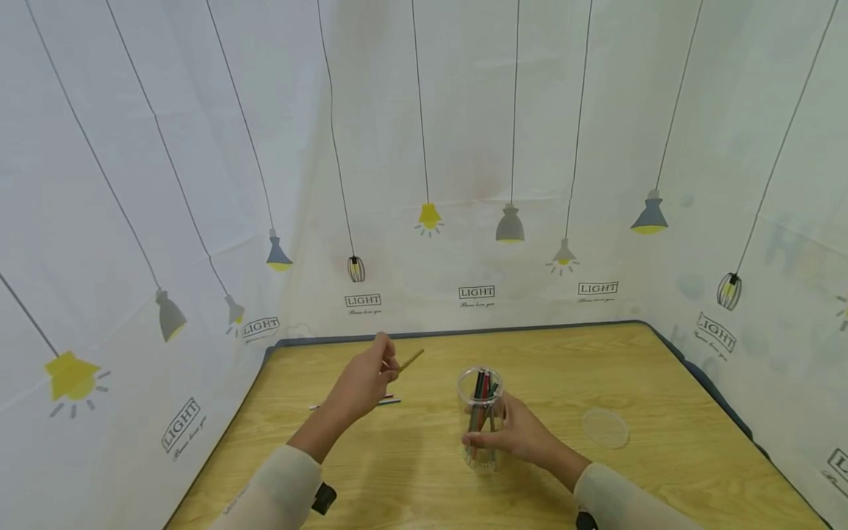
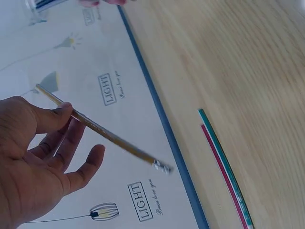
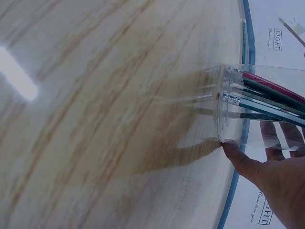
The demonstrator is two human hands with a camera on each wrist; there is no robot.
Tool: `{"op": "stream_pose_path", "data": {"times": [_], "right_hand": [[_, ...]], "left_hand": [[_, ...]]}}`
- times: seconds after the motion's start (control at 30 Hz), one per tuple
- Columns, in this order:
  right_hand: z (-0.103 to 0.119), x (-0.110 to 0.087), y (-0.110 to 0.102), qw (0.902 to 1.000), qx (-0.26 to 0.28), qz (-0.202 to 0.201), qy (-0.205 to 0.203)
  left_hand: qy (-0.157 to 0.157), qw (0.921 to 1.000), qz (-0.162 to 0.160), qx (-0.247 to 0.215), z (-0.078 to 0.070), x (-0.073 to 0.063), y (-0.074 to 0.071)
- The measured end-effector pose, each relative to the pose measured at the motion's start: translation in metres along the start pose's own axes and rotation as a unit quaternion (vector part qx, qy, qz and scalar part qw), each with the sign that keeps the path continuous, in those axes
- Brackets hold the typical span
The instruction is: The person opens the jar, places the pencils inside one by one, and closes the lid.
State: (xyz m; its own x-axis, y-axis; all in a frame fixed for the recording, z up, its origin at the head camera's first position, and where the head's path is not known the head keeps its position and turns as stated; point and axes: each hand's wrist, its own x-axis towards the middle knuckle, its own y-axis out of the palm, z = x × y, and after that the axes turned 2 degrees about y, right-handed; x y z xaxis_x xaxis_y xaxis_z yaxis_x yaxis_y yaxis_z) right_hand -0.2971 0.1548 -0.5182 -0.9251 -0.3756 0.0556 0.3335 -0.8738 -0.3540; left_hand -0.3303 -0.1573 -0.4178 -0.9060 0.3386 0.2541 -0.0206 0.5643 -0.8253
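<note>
A yellow pencil (image 2: pixel 109 134) with a metal eraser end is pinched between the thumb and fingers of my left hand (image 1: pixel 364 379), raised over the table's left side. In the left wrist view, a green pencil (image 2: pixel 221 157) and a red pencil (image 2: pixel 224 176) lie side by side on the wood, below that hand. My right hand (image 1: pixel 523 434) grips a clear plastic jar (image 1: pixel 482 419) round its side, thumb in front. Several pencils (image 3: pixel 271 95) in red, green and dark colours stand in the jar, eraser ends down.
A clear round lid (image 1: pixel 605 428) lies on the wooden table (image 1: pixel 543 353), right of the jar. White cloth (image 1: pixel 464 132) printed with hanging lamps surrounds the table at the back and both sides. Dark blue edging (image 1: pixel 530 326) runs along the table's rim.
</note>
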Motion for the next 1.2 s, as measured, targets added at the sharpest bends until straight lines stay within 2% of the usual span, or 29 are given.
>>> {"op": "stream_pose_path", "data": {"times": [0.2,0.27,0.5,0.7,0.97,1.2], "right_hand": [[0.0,0.0,0.001,1.0,-0.003,-0.001,0.004],[0.0,0.001,0.002,1.0,-0.004,0.0,0.004],[0.0,0.001,0.002,1.0,-0.005,-0.003,0.006],[0.0,0.001,0.002,1.0,-0.004,-0.002,0.008],[0.0,0.001,0.001,1.0,-0.005,-0.004,0.001],[0.001,0.001,0.001,1.0,-0.002,0.0,-0.001]], "left_hand": [[0.015,0.9936,-0.022,-0.11,-0.014,0.002,-0.005],[0.009,0.9892,-0.033,-0.143,-0.019,0.003,-0.008],[-0.013,0.9751,-0.052,-0.215,-0.032,0.007,-0.016],[-0.017,0.9531,-0.045,-0.299,-0.045,0.009,-0.022],[0.012,0.9241,-0.045,-0.379,-0.071,0.01,-0.028],[0.028,0.8909,-0.053,-0.45,-0.089,0.01,-0.029]]}}
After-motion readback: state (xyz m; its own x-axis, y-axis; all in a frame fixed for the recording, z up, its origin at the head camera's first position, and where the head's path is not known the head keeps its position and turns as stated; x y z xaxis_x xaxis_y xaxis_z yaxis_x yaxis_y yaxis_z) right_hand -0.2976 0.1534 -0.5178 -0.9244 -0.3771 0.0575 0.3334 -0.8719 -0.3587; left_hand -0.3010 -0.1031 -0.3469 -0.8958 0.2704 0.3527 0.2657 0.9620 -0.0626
